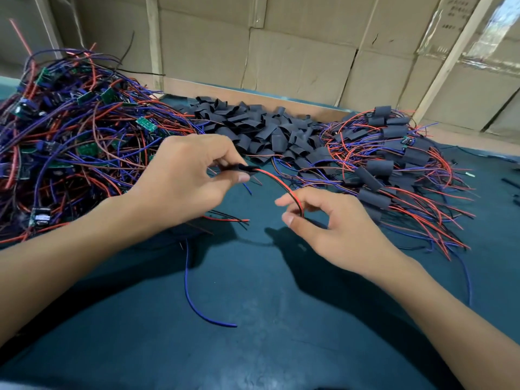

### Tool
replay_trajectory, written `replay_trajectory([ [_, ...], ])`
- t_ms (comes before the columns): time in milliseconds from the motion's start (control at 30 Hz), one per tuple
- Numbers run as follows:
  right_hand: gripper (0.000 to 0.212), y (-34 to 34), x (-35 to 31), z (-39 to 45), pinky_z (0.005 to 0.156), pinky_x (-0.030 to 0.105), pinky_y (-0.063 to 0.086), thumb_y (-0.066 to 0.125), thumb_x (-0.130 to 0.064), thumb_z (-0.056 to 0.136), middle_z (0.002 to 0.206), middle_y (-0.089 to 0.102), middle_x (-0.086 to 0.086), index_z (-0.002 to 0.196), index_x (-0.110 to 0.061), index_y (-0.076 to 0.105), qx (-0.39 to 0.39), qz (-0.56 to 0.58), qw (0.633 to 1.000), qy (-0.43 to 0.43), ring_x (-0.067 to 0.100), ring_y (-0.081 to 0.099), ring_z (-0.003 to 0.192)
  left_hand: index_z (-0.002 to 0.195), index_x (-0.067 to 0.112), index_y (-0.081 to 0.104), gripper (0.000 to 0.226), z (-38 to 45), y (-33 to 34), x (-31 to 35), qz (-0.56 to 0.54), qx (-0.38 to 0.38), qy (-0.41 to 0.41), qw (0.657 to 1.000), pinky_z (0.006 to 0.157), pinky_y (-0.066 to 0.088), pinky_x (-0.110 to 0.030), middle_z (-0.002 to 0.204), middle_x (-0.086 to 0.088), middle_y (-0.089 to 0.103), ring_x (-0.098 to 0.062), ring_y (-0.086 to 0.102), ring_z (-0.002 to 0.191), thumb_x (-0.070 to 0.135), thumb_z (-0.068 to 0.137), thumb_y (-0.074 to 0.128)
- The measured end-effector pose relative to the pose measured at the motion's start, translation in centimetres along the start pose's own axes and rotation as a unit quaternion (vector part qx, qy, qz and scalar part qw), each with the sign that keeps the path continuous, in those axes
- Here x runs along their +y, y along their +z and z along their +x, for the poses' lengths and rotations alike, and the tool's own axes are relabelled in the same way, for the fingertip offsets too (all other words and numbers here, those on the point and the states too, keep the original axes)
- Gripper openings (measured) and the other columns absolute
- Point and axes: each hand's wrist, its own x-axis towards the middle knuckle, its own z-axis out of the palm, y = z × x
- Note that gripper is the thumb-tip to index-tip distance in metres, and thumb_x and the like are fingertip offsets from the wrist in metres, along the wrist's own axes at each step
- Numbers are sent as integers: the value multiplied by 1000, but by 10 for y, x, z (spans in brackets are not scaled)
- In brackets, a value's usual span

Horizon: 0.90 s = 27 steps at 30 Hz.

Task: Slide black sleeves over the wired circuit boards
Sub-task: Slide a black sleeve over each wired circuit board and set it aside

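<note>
Pinching a black sleeve (pixel 244 168) in its grip, the left hand (pixel 180 178) holds it above the green surface (pixel 253 333), while the right hand (pixel 332 220) pinches the red-black wire pair (pixel 281 184) coming out of it, between the tangled circuit boards (pixel 70 136) and the sleeved boards (pixel 394 164).

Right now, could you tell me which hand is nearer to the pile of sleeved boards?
The right hand: it hovers beside the sleeved boards, pinching a red-black wire. The left hand is farther away, pinching a black sleeve.
</note>
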Motion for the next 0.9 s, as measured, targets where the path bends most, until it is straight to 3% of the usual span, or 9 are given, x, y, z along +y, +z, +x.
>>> replay_trajectory([
  [100, 12, 1, 5, 3, 90, 43, 52, 72, -25, 93, 87, 75, -9, 103, -31, 74, 36, -3, 999, 33, 20, 69, 85, 90, 9, 75, 11, 2, -8, -13, 45, 18, 17, 999, 77, 50, -36, 83, 1, 72, -20, 64, 79, 13, 83, 81],
  [200, 6, 0, 4, 5, 78, 41, 55, 72, -32, 92, 76, 74, -2, 97, -32, 69, 64, 45, 995, 58, 26, 68, 70, 101, 10, 74, 18, 3, -10, -21, 84, -11, 60, 995, 80, 52, -42, 91, -1, 70, -26, 63, 84, 16, 85, 80],
  [367, 26, -4, -9, 6, 54, 51, 57, 78, -42, 81, 71, 69, 7, 82, -24, 60, 77, 191, 977, 60, 25, 56, 42, 117, 14, 69, 35, 3, -4, -24, 149, -63, 142, 977, 84, 49, -49, 107, -3, 69, -30, 64, 100, 31, 87, 77],
  [433, 22, -4, -11, 6, 50, 45, 58, 82, -34, 79, 74, 70, 9, 80, -21, 65, 59, 246, 966, 51, 24, 58, 44, 119, 15, 68, 37, 1, 1, -22, 155, -69, 162, 972, 84, 49, -48, 109, -2, 68, -29, 63, 101, 33, 88, 76],
  [500, 15, -1, -11, 6, 55, 36, 59, 83, -17, 82, 83, 70, 17, 90, -15, 71, 28, 308, 950, 52, 23, 63, 54, 119, 15, 67, 36, 0, 7, -20, 161, -78, 182, 967, 84, 48, -46, 111, -1, 67, -29, 62, 100, 32, 88, 75],
  [567, 19, 2, -10, 6, 60, 32, 59, 75, -6, 85, 97, 71, 22, 104, -9, 72, 4, 353, 933, 68, 21, 65, 64, 121, 14, 66, 37, -1, 9, -20, 164, -81, 186, 965, 84, 48, -46, 112, -2, 66, -30, 61, 102, 32, 89, 75],
  [633, 22, 4, -10, 6, 55, 30, 55, 66, 2, 91, 103, 73, 19, 111, -7, 67, 2, 377, 922, 85, 20, 62, 64, 120, 14, 66, 38, -1, 10, -20, 176, -73, 185, 964, 82, 48, -46, 113, -3, 66, -31, 62, 101, 32, 89, 75],
  [733, 26, 3, -12, 7, 40, 21, 37, 68, -3, 91, 105, 76, 12, 116, -7, 60, 9, 403, 908, 110, 15, 48, 50, 119, 13, 67, 38, -1, 9, -19, 192, -60, 188, 961, 79, 48, -47, 112, -5, 66, -32, 61, 99, 31, 88, 77],
  [900, 19, -2, -14, 5, 42, 18, 25, 76, -18, 84, 98, 77, 11, 103, -16, 75, -27, 352, 930, 104, 11, 32, 45, 120, 11, 68, 33, -1, 9, -12, 182, -52, 236, 953, 80, 48, -46, 115, -5, 67, -32, 62, 102, 29, 92, 72],
])
